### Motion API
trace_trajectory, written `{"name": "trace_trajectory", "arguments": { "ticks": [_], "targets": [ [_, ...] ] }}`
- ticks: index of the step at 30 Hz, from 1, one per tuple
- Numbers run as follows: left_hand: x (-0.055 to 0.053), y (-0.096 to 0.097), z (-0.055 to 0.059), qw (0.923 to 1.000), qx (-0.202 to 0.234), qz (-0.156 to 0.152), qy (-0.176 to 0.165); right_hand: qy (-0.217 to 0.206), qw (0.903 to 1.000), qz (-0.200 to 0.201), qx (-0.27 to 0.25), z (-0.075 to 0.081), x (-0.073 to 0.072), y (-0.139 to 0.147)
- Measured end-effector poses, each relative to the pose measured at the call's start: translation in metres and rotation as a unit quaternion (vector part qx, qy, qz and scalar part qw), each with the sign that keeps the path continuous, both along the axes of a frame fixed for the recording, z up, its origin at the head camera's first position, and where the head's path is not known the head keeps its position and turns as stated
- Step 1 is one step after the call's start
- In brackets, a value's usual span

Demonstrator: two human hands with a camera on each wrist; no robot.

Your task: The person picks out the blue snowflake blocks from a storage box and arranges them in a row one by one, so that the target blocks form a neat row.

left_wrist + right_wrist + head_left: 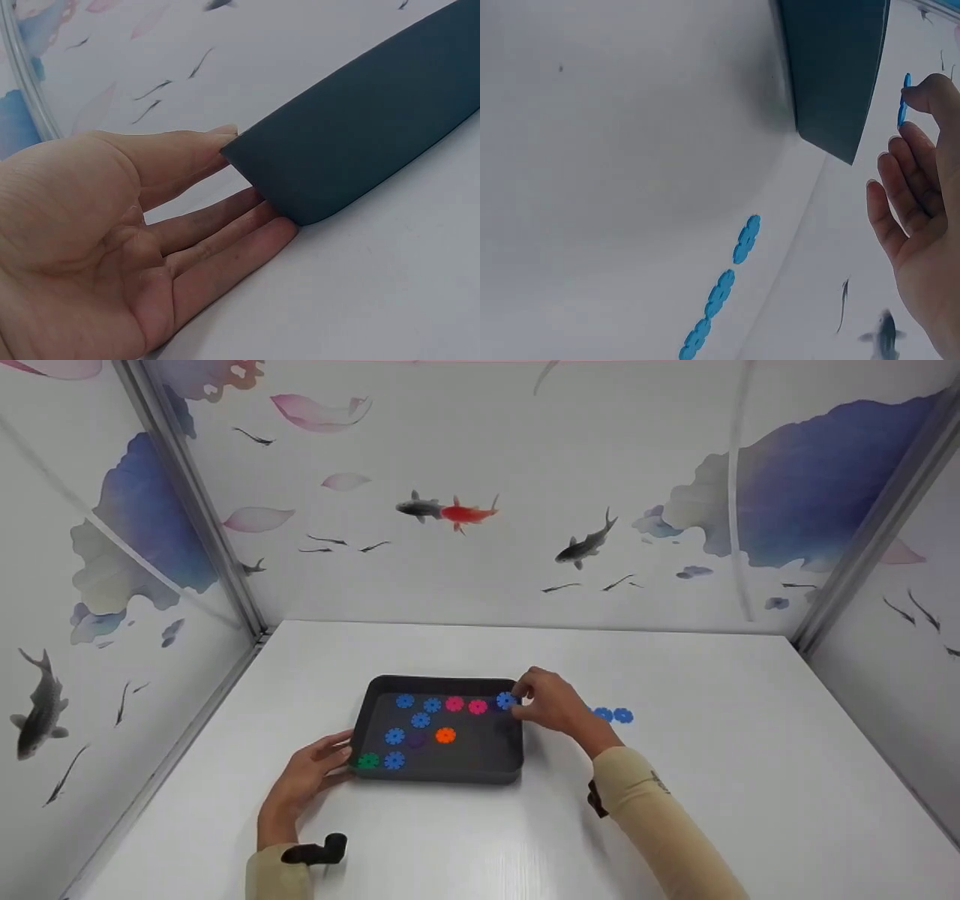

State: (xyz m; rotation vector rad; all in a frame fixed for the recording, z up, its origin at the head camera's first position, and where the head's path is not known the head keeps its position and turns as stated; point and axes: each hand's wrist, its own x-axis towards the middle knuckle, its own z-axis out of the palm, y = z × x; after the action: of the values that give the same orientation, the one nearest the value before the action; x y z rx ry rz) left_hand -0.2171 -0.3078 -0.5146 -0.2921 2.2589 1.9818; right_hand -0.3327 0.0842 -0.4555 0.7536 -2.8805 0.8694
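Note:
A dark grey tray (480,750) lies on the white table and holds several notched plastic snowflake discs. My left hand (304,772) holds the tray's left side; in the left wrist view, the thumb is at the rim and the fingers (232,262) lie against the lower edge. Over the tray's far right corner, my right hand (551,701) pinches a blue snowflake disc (505,700). The right wrist view shows that disc (904,101) edge-on between thumb and finger. Inside are blue discs (421,720), two pink discs (454,703), an orange disc (445,735), a green disc (367,760) and a dim purple disc (415,739).
Right of the tray, blue discs (623,715) lie in a row on the table (750,780), partly behind my right hand; three discs (720,292) show in the right wrist view. Printed panels (480,577) wall in the table at the back and sides.

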Motion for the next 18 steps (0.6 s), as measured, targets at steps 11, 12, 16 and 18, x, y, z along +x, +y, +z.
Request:
{"name": "trace_trajectory", "arguments": {
  "ticks": [11, 12, 16, 18],
  "targets": [
    [0.003, -0.001, 0.001, 1.0, 0.002, -0.002, 0.002, -0.02, 0.9979, -0.057, -0.023, -0.011, -0.009, 0.041],
    [0.003, -0.001, 0.001, 1.0, 0.002, -0.003, 0.003, -0.023, 0.9975, -0.063, -0.025, -0.012, -0.01, 0.044],
    [0.003, -0.001, 0.001, 1.0, 0.006, -0.006, 0.006, -0.037, 0.9953, -0.084, -0.03, -0.016, -0.011, 0.059],
    [0.002, -0.001, 0.001, 0.9999, 0.008, -0.007, 0.007, -0.04, 0.9947, -0.091, -0.028, -0.017, -0.011, 0.066]
  ]
}}
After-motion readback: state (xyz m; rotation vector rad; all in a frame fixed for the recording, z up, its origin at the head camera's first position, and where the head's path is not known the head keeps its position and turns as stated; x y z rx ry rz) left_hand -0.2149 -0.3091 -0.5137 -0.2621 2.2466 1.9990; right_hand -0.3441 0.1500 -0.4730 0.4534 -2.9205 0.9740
